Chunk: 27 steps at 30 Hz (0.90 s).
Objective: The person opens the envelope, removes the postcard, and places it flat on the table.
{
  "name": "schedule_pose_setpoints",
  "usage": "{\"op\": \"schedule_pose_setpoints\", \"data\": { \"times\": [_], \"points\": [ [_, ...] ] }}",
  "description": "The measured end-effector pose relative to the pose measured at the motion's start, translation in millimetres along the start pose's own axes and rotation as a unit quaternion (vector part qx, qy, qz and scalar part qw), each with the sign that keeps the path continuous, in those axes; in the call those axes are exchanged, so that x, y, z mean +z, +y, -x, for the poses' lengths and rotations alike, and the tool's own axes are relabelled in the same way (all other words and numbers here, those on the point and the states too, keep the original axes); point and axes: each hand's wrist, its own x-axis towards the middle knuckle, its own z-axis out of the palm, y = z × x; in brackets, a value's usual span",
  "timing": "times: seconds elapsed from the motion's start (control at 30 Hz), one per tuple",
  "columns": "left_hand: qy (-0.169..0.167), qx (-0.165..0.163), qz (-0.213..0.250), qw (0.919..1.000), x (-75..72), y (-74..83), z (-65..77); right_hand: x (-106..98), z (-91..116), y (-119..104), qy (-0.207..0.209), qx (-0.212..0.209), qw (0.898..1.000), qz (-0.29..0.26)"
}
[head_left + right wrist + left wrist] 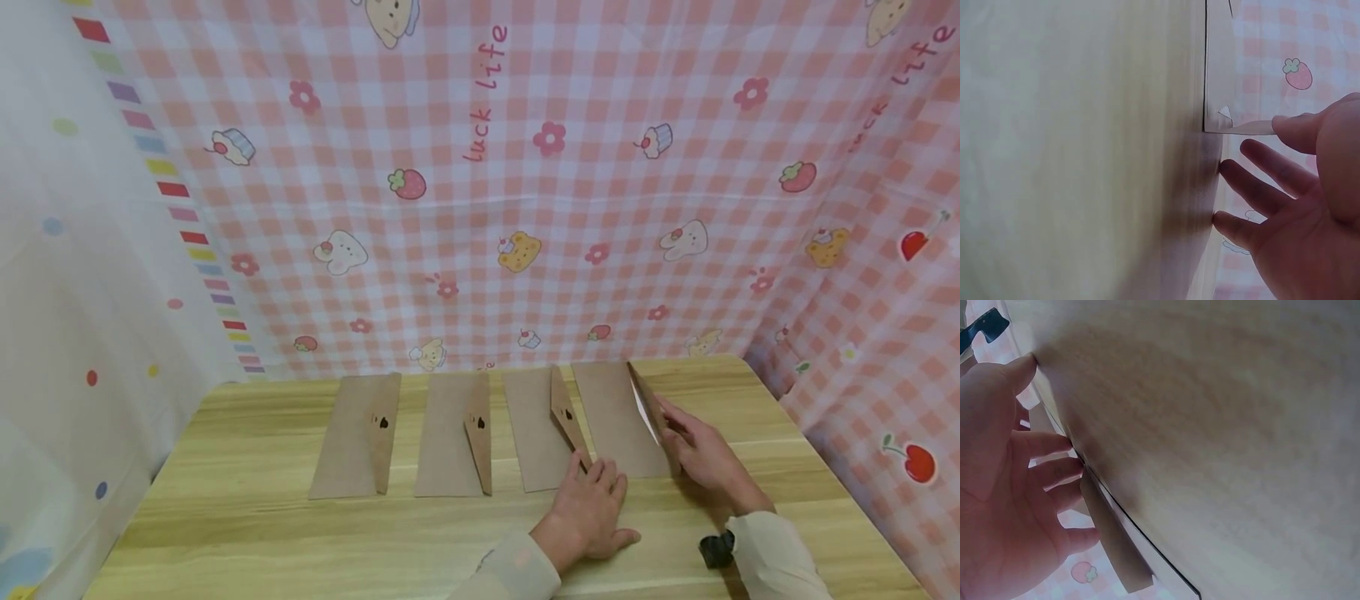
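Several brown paper envelopes stand in a row with flaps partly raised. The rightmost envelope [611, 417] lies flat, its raised flap [651, 408] beside my right hand [705, 450]. Seen from the right wrist, my thumb [1294, 131] touches that flap while the other visible fingers reach down to the wooden table. My left hand [588, 512] rests palm down, fingers spread, its fingertips at the near end of the neighbouring envelope [532, 433] and its flap [567, 417]. Its fingers [1054, 472] look straight in the left wrist view.
Two more envelopes, one at the far left [348, 437] and one beside it [446, 437], have similar half-lifted flaps with dark printed marks. A pink checked cloth [450, 208] hangs behind the wooden table [262, 542]. A black object [717, 550] sits at my right wrist.
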Motion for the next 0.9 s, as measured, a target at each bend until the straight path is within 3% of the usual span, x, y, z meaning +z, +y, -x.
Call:
{"op": "schedule_pose_setpoints", "data": {
  "times": [0.47,0.9],
  "points": [
    [-0.001,-0.001,0.001,1.0,0.4,0.0,0.6,-1.3,-0.7,2.2,0.046,-0.021,0.999,0.015],
    [-0.002,0.003,0.002,1.0,1.3,-0.9,1.3,-0.4,-5.0,10.1,0.1,-0.005,0.991,0.088]
  ]
}}
